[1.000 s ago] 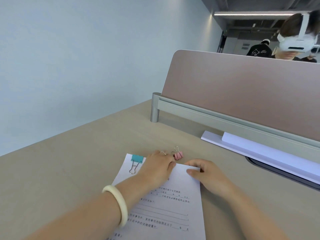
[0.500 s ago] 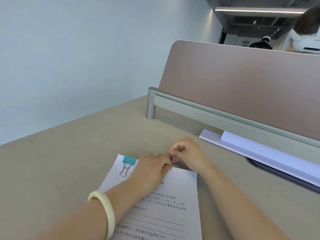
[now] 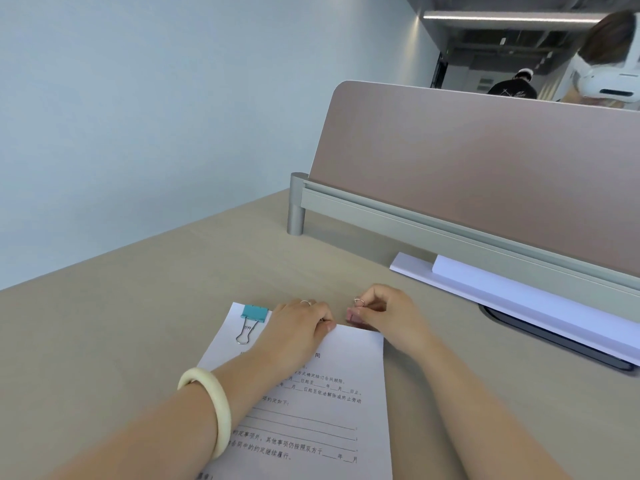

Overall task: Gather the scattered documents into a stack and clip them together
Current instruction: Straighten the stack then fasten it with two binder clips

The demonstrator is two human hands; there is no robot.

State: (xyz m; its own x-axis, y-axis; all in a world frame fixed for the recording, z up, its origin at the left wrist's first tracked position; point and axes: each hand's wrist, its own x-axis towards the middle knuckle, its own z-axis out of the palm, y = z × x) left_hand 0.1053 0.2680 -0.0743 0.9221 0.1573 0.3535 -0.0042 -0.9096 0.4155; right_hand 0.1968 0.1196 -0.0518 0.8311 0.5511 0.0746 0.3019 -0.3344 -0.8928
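Across the lower frame runs a beige desk [image 3: 138, 341], with a pink partition [image 3: 485, 161] behind. At centre my left hand [image 3: 298, 327] presses flat on the documents [image 3: 329, 393]. My right hand [image 3: 391, 317] pinches the pink binder clip [image 3: 355, 315] just by their top edge.

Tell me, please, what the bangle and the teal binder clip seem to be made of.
Bangle: likely jade or resin, cream and glossy, judging by its smooth sheen. Teal binder clip: probably painted steel, matte body, shiny bare wire handles.
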